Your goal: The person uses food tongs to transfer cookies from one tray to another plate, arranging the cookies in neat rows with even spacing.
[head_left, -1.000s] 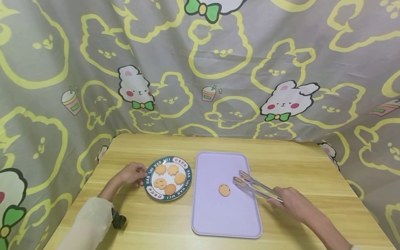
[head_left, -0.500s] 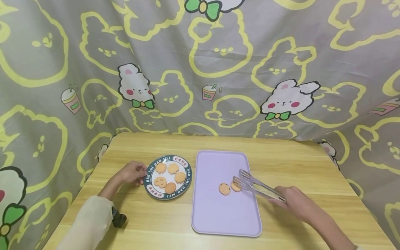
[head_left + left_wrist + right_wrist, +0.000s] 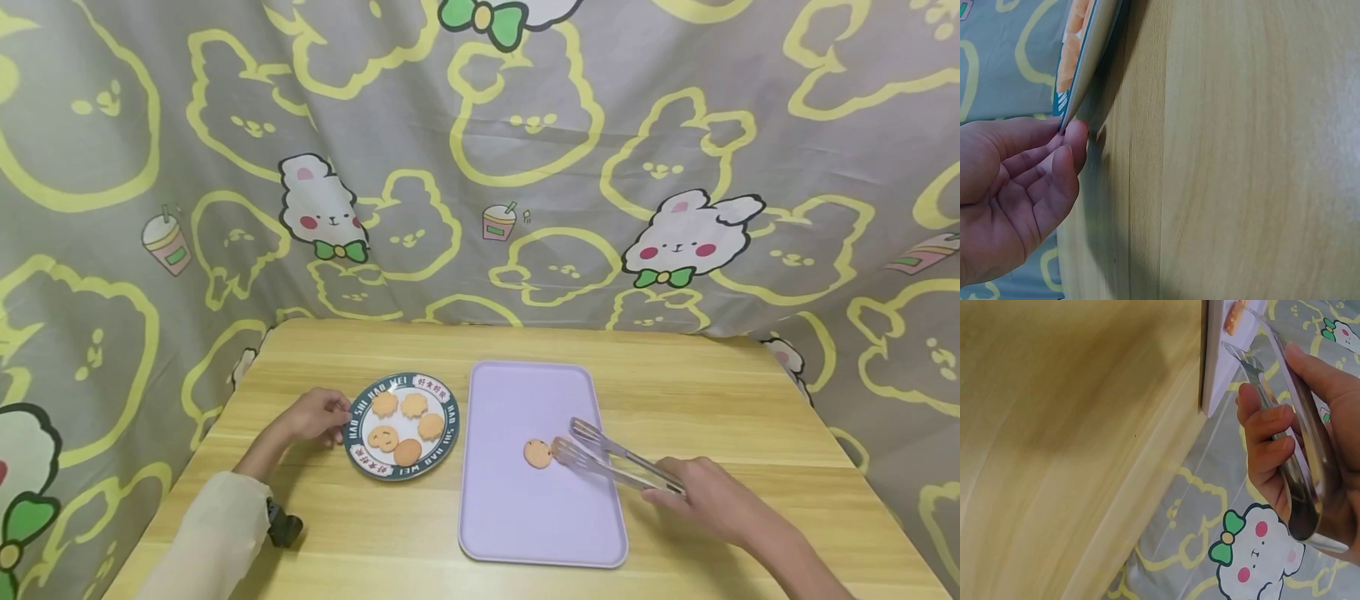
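Observation:
In the head view my left hand (image 3: pixel 317 417) pinches the left rim of a round plate (image 3: pixel 444 454) with a dark green border. The left wrist view shows the thumb on top of the rim and fingers below. Several cookies (image 3: pixel 384 405) lie on the plate. My right hand (image 3: pixel 708 498) grips metal tongs (image 3: pixel 630 467), their arms spread apart over a purple tray (image 3: pixel 517 533). A round cookie with dark specks (image 3: pixel 537 454) lies on the tray. Right beside it, a second cookie (image 3: pixel 557 448) is mostly hidden under the nearer tong tip.
Plate and tray stand side by side on a wooden table (image 3: pixel 375 533), a narrow strip of wood between them. A grey curtain (image 3: pixel 420 100) with cartoon rabbits hangs behind and around the table. A small black device (image 3: pixel 285 525) sits at my left wrist.
The tong arms have spread apart since half a second ago. The second cookie now lies closer to the speckled one, with the nearer tong tip over it. My left hand and the plate stay put.

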The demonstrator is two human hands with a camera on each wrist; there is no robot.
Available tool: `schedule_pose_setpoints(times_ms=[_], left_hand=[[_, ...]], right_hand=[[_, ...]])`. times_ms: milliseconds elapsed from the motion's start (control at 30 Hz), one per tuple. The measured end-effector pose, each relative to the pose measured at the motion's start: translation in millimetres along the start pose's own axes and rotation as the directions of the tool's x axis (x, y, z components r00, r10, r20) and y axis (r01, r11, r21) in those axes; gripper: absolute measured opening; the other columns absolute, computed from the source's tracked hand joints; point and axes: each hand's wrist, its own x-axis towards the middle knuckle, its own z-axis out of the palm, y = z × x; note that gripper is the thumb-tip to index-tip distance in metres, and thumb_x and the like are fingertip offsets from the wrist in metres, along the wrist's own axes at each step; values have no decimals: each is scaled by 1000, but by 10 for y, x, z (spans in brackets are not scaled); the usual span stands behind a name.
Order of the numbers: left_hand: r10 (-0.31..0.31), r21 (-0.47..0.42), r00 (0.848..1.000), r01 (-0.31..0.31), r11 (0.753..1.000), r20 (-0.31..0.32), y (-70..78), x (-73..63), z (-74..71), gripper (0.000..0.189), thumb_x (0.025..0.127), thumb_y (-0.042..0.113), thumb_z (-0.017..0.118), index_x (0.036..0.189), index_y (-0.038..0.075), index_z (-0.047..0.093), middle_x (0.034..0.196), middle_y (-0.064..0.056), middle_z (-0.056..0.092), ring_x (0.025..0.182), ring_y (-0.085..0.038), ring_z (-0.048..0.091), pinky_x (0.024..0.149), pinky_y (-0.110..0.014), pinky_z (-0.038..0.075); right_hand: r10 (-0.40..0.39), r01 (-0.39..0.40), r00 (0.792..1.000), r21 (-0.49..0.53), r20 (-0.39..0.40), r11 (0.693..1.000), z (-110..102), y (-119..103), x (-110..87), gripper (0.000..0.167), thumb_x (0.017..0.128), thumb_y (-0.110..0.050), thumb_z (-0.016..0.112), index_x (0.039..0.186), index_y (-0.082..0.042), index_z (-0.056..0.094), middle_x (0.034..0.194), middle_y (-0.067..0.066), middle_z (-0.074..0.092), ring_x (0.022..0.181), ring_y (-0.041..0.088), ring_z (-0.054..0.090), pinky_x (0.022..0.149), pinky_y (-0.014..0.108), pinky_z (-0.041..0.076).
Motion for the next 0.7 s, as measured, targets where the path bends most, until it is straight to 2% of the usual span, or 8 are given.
schedule_pose_setpoints(times_ms=[233,467,700], left_hand=[[8,-17,1000,-8,1000,0,-19,1,-6,18,92,5,55,105,-6,59,81,-12,63,63,-17,62,56,-30,56],[20,-15,1000,-20,1000,2,-17,-2,-5,18,92,5,55,105,-6,58,80,-12,63,62,-17,62,55,-30,56],[13,-3,1000,-13,1000,2,-13,8,-3,18,92,6,55,104,-6,59,79,-11,63,62,-17,62,55,-30,56]], right_hand=[[-17,17,1000,24,5,1000,11,-31,-7,29,86,-39,66,88,-10,62,59,-13,42,52,-3,33,45,17,33],[-99,94,993,-87,-64,992,48,-50,-51,22,83,-33,70,80,-14,59,57,-15,35,50,-4,28,44,16,29],[-87,78,993,-121,-74,990,64,-81,-85,21,83,-32,70,79,-14,59,56,-15,37,49,-3,30,43,16,29]])
